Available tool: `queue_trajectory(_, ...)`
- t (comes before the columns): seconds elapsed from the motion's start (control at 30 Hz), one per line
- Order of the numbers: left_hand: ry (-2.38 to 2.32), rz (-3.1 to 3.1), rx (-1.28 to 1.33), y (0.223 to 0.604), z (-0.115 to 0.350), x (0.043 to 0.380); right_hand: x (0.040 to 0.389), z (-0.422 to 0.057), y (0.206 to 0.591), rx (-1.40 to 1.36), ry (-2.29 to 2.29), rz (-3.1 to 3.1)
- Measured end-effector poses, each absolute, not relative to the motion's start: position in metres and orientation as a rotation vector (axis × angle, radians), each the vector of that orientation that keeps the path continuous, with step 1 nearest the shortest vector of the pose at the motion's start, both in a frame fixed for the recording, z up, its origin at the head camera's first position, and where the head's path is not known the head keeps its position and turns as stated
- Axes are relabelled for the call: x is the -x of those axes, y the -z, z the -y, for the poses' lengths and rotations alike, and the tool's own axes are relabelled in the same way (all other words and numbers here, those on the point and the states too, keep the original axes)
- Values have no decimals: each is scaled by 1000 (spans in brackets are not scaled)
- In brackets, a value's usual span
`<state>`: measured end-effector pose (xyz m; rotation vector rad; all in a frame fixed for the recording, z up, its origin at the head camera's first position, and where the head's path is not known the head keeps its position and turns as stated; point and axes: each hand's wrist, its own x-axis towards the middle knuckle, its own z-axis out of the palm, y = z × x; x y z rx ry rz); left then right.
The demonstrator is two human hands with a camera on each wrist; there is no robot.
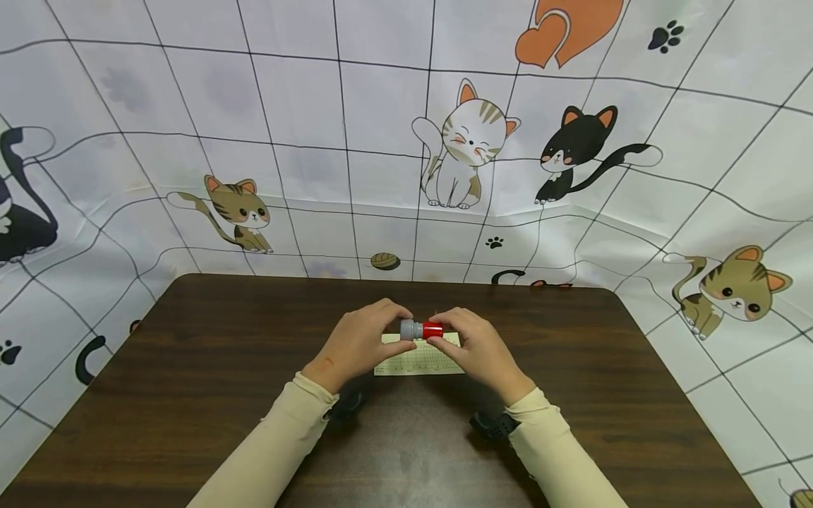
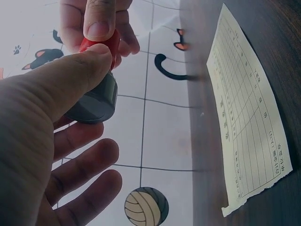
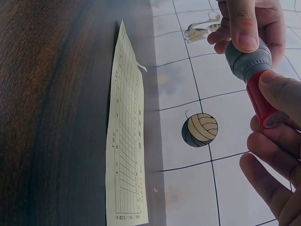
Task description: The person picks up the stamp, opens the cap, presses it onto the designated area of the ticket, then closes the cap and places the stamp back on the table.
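Both hands hold one short red-and-grey cylinder (image 1: 413, 329) level between them, above the table. My left hand (image 1: 363, 340) pinches its wide grey end between thumb and fingers. The red end is pinched by my right hand (image 1: 476, 343) in the same way. In the right wrist view, a ribbed collar on the grey part (image 3: 258, 63) meets the red part (image 3: 260, 100), which has a flat, dull end. The other fingers of each hand are spread away from it. Below and behind lies a pale yellow printed slip (image 1: 419, 361) with ruled columns and a torn edge.
The dark brown wooden table (image 1: 222, 367) stretches out on both sides of the arms. A white cloth (image 1: 381, 176) with grid lines and cartoon cats hangs behind it and at the sides. Black wrist devices (image 1: 494, 425) sit beneath the cream sleeves.
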<state>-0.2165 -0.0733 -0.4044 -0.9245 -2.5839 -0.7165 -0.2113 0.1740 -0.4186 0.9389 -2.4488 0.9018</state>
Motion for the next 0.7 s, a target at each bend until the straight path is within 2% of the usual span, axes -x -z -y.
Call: queue_trajectory(0.7, 696, 2585, 931, 404, 73, 216, 212, -174, 420, -957, -871, 2411)
